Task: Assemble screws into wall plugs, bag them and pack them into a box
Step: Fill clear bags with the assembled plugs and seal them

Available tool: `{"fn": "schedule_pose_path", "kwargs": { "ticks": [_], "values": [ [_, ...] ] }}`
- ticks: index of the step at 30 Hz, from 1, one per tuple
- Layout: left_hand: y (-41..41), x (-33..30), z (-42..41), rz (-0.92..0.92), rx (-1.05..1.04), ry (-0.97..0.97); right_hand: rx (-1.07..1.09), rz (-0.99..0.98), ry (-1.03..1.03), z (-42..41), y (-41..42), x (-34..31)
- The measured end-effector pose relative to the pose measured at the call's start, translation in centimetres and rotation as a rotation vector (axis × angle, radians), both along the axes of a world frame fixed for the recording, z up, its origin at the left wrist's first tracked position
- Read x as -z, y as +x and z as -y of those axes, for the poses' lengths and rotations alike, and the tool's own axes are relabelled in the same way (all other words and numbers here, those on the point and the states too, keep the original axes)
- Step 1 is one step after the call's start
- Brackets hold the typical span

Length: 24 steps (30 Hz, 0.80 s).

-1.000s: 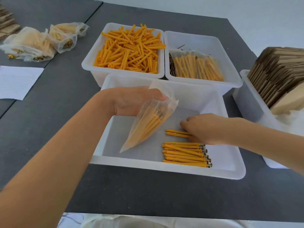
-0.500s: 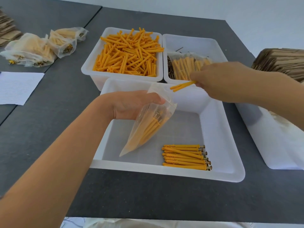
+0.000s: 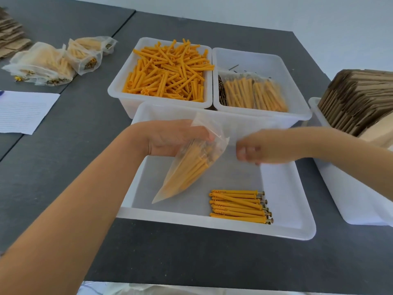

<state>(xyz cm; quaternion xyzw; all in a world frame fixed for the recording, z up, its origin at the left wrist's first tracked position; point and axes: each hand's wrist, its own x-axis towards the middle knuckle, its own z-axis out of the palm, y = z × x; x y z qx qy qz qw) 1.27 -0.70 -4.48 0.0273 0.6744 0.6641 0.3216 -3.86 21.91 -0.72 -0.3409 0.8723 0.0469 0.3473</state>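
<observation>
My left hand (image 3: pixel 172 137) grips the mouth of a clear plastic bag (image 3: pixel 189 173) partly filled with orange wall plugs that have screws in them. The bag hangs tilted over the near white tray (image 3: pixel 212 225). My right hand (image 3: pixel 253 150) is blurred just to the right of the bag's mouth, fingers curled, with no plug visible in it. Several assembled plugs (image 3: pixel 238 206) lie in a neat row on the tray's floor, screw heads pointing right.
Behind the near tray, one tray holds loose orange plugs (image 3: pixel 168 71) and another holds filled bags (image 3: pixel 255 94). Flat cardboard boxes (image 3: pixel 357 103) stand in a bin at the right. More filled bags (image 3: pixel 42 62) and a lined sheet (image 3: pixel 23 111) lie at the left.
My right hand picked two plugs from the row, lifted them toward the bag's mouth, and now sits lower beside the bag with the plugs out of sight. The bag stayed in my left hand.
</observation>
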Motion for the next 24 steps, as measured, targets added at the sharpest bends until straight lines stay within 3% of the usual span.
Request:
{"fn": "schedule_pose_path", "kwargs": {
  "ticks": [3, 18, 24],
  "values": [
    [0.0, 0.1, 0.0, 0.0, -0.013, -0.006, -0.089, 0.075, 0.187, -0.3, 2.3, 2.5],
    [-0.1, 0.3, 0.1, 0.015, -0.016, -0.007, -0.306, -0.308, 0.146, -1.2, 4.7, 7.1],
    [-0.2, 0.4, 0.1, 0.012, 0.001, 0.0, -0.251, -0.187, 0.078, -1.5, 4.6, 6.4]
  ]
}}
